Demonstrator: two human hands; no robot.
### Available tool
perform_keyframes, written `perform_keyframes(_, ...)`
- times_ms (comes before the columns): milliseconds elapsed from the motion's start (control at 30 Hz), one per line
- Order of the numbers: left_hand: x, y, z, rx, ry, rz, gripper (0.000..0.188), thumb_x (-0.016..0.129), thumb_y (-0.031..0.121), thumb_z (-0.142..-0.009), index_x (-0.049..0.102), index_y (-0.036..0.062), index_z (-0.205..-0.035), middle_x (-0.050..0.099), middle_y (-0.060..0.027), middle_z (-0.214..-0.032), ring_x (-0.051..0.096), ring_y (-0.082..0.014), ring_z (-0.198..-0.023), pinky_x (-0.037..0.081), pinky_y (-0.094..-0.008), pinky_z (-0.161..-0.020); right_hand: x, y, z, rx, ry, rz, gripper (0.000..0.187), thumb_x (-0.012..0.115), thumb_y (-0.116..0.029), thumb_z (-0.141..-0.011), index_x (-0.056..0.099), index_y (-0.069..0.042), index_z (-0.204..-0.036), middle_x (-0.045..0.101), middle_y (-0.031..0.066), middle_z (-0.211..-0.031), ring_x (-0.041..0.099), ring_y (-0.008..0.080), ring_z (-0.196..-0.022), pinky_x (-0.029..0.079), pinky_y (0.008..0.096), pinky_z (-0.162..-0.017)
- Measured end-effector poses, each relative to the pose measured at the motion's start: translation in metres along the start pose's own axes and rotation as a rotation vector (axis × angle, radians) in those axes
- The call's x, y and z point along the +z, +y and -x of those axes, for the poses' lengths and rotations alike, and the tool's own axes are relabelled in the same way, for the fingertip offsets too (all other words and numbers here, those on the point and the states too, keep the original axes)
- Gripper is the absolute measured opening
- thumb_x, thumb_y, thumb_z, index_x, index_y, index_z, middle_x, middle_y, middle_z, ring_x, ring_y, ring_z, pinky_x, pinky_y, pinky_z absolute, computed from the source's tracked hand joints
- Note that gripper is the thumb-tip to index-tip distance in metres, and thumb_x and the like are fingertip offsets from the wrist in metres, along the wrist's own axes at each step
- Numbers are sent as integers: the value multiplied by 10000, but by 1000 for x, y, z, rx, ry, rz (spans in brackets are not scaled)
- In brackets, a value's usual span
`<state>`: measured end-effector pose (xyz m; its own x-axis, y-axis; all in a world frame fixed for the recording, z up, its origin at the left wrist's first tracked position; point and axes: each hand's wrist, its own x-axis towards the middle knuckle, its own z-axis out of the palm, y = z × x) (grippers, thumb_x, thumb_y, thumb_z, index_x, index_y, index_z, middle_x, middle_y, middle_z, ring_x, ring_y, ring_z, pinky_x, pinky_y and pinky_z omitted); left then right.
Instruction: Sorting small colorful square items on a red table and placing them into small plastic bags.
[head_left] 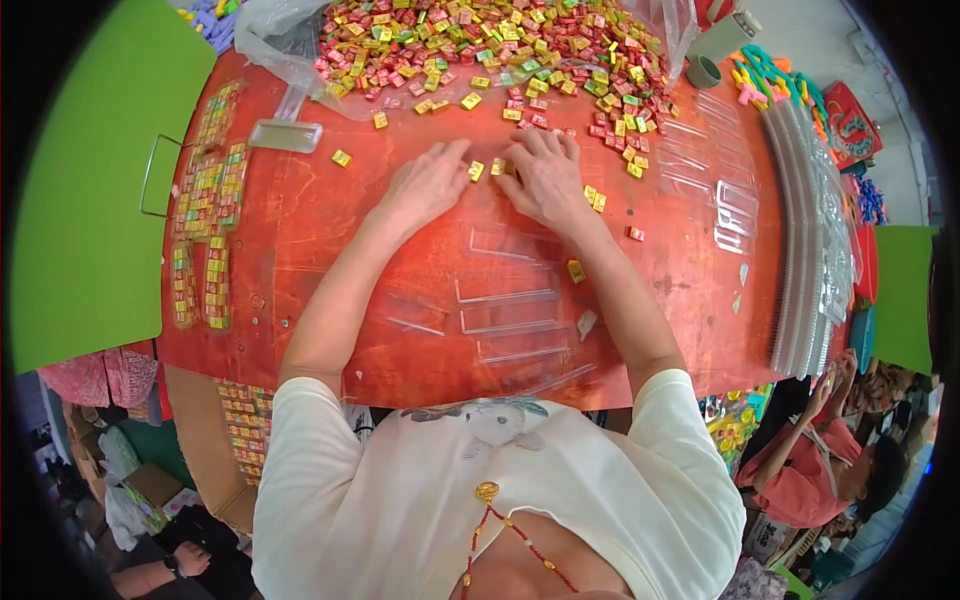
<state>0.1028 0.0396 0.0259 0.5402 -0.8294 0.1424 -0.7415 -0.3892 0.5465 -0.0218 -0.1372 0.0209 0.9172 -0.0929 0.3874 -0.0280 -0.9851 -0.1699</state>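
Both my hands work close together over the red table, palms down with fingers bent. My left hand (pixel 428 187) has a small yellow box (pixel 476 172) at its thumb and fingertips. Just right of it, my right hand (pixel 545 178) has another small yellow box (pixel 497 167) between its thumb and fingers. The palms hide whatever lies under them. A pair of small yellow boxes (pixel 595 199) lies beside my right wrist, and one more yellow box (pixel 575 271) is by that forearm. Clear plastic trays (pixel 508 290) lie in a row between my forearms.
A big heap of small red, yellow and green boxes (pixel 480 40) covers the far side. Filled clear trays (pixel 215 200) lie at the left, near a clear plastic container (pixel 286 135). Stacked clear trays (pixel 800 230) line the right edge. A co-worker (pixel 810 460) sits beyond.
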Motion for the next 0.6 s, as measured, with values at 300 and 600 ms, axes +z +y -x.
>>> perform_keyframes(300, -9, 19, -54, 67, -104, -244, 456, 625, 222, -895, 517, 79, -1313, 600, -191, -1128, 628, -391, -1051, 520, -505, -873, -7, 44, -12, 126, 109, 218, 291, 706, -307, -816, 671, -106, -1023, 633, 45, -1122, 575, 248, -1106, 358, 468, -986)
perform_keyframes(600, 46, 12, -107, 304, 105, -471, 181, 594, 111, -843, 625, 20, -997, 670, -175, -980, 676, -320, -931, 526, -451, -771, -13, 41, 18, 187, 95, 84, 295, 730, -269, -799, 669, -88, -1023, 627, 57, -1134, 557, 262, -1121, 341, 490, -1003)
